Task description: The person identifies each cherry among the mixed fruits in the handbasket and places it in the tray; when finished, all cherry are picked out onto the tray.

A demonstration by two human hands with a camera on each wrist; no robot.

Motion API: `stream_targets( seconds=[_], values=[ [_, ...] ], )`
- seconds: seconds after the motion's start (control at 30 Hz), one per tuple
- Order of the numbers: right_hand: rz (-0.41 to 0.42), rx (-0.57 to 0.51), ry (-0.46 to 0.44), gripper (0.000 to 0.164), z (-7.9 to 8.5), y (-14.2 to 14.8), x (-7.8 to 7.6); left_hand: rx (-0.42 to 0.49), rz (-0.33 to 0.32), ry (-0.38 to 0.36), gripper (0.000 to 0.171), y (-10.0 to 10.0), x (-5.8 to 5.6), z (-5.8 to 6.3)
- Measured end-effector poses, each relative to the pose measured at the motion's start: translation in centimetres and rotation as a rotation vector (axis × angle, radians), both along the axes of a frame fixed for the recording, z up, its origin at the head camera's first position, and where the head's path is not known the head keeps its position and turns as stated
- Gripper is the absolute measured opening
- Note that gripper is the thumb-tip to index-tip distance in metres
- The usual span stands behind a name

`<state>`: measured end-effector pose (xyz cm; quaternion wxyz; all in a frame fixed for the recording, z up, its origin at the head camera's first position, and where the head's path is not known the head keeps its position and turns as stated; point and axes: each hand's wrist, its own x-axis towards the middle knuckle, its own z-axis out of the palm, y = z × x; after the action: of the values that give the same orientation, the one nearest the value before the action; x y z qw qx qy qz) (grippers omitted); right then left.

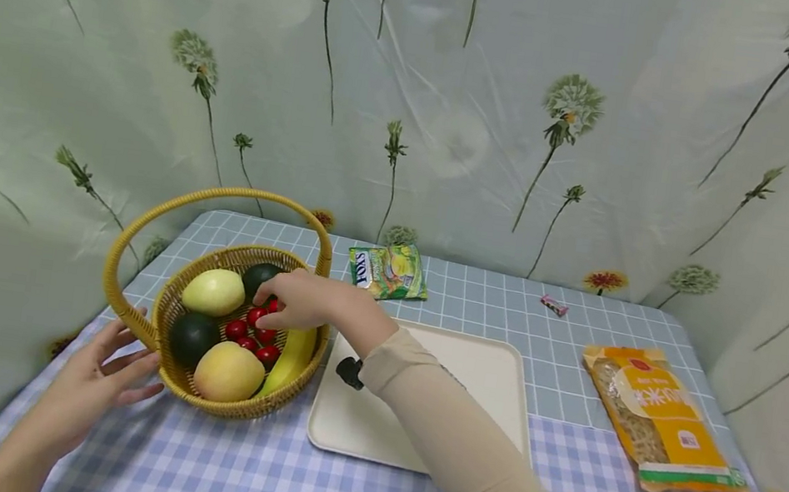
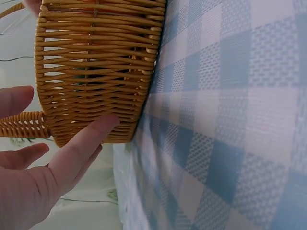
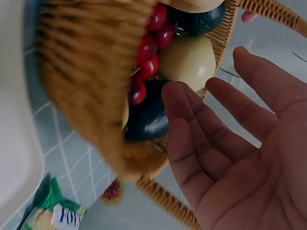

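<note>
- The round, golden-brown wicker basket (image 2: 96, 62) stands by the surface's left edge, just beside the cream rectangular tray (image 1: 501, 370).
- The right hand (image 1: 299, 300) hangs over the basket's far right rim, fingers loosely bent, grasping nothing. Reaching in calls for a light fingertip pinch.
- The glossy red cherries (image 1: 266, 336) bunch in the basket's middle; lift from the top of the pile so neighbours don't roll.
- For the dark green oval fruit (image 1: 261, 278) at the far rim, a wider grasp should suit its smooth skin.
- The left hand (image 1: 95, 381), its fingers spread and clenching nothing, is at the basket's left wall; whether it touches, I cannot tell. Steady the wall there.
- Clear the arched handle (image 1: 228, 193) when lifting.
</note>
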<state>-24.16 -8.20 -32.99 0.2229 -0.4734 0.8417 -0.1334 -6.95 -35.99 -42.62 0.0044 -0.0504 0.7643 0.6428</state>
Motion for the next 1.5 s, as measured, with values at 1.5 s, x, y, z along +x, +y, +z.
stream_targets(
  seconds=[1.5],
  values=[
    [-0.197, 0.318, -0.227, 0.009, -0.6, -4.9, -1.3, 0.112, 0.065, -0.166, 0.085, 0.9, -1.0, 0.1]
  ],
)
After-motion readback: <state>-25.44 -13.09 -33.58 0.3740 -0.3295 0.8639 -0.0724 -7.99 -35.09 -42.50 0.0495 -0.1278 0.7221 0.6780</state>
